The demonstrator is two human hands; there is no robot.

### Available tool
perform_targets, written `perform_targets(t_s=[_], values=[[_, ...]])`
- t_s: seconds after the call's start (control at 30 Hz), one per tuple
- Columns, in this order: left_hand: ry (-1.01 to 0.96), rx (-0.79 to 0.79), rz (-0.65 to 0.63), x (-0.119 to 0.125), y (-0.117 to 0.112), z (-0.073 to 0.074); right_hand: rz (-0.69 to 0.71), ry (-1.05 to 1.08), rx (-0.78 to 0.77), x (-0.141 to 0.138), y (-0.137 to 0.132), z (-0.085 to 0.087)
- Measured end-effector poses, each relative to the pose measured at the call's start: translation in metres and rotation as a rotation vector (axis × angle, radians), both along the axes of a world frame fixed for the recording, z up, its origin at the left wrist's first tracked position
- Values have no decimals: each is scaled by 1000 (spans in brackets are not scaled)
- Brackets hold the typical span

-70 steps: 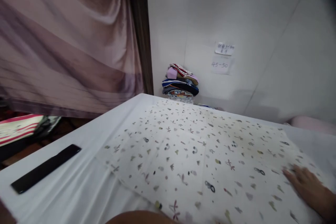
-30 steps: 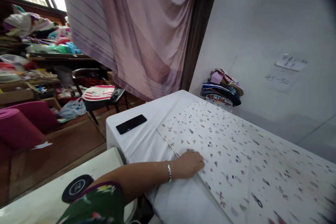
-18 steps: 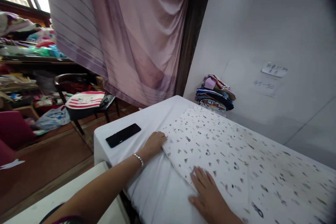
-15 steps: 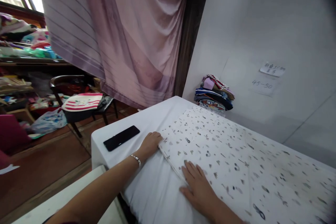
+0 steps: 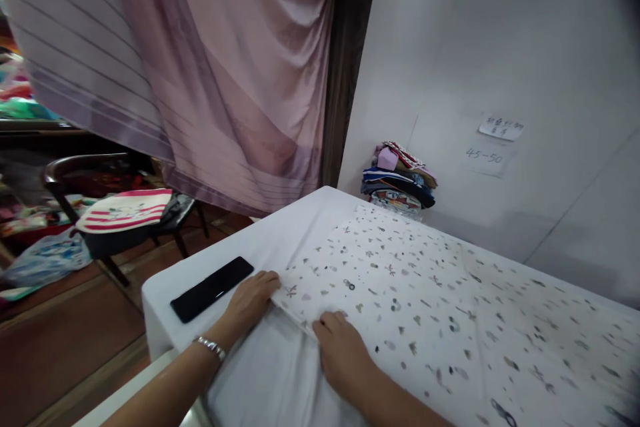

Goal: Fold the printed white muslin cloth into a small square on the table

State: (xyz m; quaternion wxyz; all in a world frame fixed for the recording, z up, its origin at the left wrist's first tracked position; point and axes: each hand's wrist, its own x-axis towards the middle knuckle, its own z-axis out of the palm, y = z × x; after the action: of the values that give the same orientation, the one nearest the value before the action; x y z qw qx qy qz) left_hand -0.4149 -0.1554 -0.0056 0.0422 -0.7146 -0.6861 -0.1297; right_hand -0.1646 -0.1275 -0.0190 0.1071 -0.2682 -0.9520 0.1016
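Note:
A white cloth printed with small grey and brown figures (image 5: 420, 300) lies spread over the white-covered table (image 5: 290, 220). My left hand (image 5: 254, 297), with a silver bracelet at the wrist, grips the cloth's near left corner. Farther along the same near edge, my right hand (image 5: 345, 353) is closed with its fingers curled on the hem. The cloth's edge runs straight between the two hands. Both sets of fingertips are partly hidden. Just left of my left hand lies a black phone (image 5: 213, 288).
A stack of folded clothes (image 5: 400, 179) stands by the white wall (image 5: 450, 47), which carries handwritten paper notes (image 5: 500, 128). Pink curtains (image 5: 240, 80) hang behind the table. On the left, a dark chair (image 5: 115, 237) holds a red-striped cloth (image 5: 127, 212).
My right hand has gone from lying flat with fingers stretched to gripping the cloth's edge, closer to my left hand. The view has turned slightly right.

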Motion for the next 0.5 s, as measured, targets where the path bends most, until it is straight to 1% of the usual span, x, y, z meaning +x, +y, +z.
perform_targets(t_s=[0.1,0.23,0.33,0.43,0.47,0.5], values=[[-22,-7,35,1,-1,-8,-19,-24,18,-5,-1,-1],[-106,35,111,3,0,-10,-37,-40,44,-15,-1,-7],[-237,50,252,5,-1,-9,-51,-43,45,-18,-1,-10],[-402,48,407,11,-2,-7,-60,-36,32,-17,-2,-9],[-483,57,436,14,-2,-7,-64,-35,26,-16,-2,-7],[-603,64,460,17,-3,-6,-69,-36,19,-15,-2,-5]])
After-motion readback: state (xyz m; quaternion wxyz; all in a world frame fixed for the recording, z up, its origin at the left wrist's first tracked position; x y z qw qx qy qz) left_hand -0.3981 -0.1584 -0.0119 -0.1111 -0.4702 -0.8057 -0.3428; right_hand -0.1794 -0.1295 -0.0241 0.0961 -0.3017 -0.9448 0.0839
